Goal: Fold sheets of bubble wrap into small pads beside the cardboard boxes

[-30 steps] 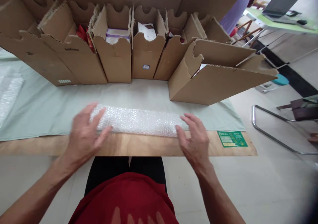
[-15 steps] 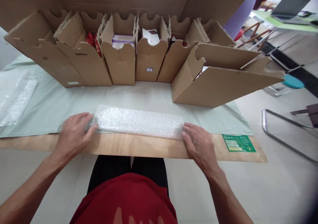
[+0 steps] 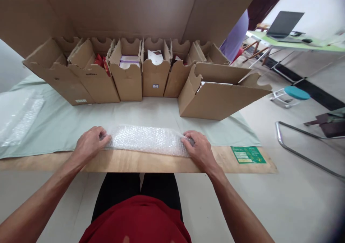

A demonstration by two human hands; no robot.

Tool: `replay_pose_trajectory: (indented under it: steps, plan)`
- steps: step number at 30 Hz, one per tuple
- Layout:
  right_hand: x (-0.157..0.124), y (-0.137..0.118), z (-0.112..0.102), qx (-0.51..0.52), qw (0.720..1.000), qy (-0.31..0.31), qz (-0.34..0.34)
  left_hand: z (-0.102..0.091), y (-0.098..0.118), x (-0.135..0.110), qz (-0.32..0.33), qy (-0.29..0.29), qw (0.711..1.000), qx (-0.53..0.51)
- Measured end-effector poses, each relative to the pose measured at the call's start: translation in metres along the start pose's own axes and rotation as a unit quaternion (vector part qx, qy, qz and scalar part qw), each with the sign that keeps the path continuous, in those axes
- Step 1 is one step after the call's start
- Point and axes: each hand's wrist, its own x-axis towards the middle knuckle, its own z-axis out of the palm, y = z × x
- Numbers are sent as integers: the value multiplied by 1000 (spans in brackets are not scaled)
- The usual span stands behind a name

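Observation:
A long strip of clear bubble wrap (image 3: 148, 139) lies across the front of the cloth-covered table, partly over its bare wooden edge. My left hand (image 3: 92, 142) pinches its left end between thumb and fingers. At the opposite end, my right hand (image 3: 198, 148) grips the wrap the same way. The strip looks folded over, and I cannot make out anything inside it.
Several cardboard file boxes (image 3: 126, 81) stand in a row at the back, some holding red or white items. Another box (image 3: 221, 99) sits angled at right. More bubble wrap (image 3: 24, 122) lies at left. A green card (image 3: 248, 154) rests on the wooden edge (image 3: 159, 163).
Both hands have come closer together, each now pinching an end of the bubble wrap. Its upper edge looks lifted or pulled up at the corners. The camera view has shifted.

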Motion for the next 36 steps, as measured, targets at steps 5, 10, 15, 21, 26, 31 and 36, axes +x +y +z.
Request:
replay_pose_trajectory:
  steps: [5, 10, 15, 21, 26, 31, 36]
  plan:
    - [-48, -31, -25, 147, 987, 27, 61, -3, 12, 26, 42, 79, 996, -19]
    - [-121, -80, -2, 374, 909, -31, 180, 5, 64, 88, 203, 157, 966, -18]
    - [-158, -122, 56, 545, 782, -100, 287, 16, 127, 126, 285, 149, 946, -24]
    - [-160, -114, 64, 528, 815, -89, 220, 31, 98, 65, 408, 153, 899, -49]
    - [-148, -97, 39, 557, 798, -146, 178, 43, 44, -22, 575, 21, 812, -95]
    - [-122, -106, 22, 622, 738, -126, 230, 41, 40, -43, 565, -70, 807, -154]
    - [-78, -117, 8, 708, 663, -84, 228, 38, 52, -33, 472, -71, 838, -263]
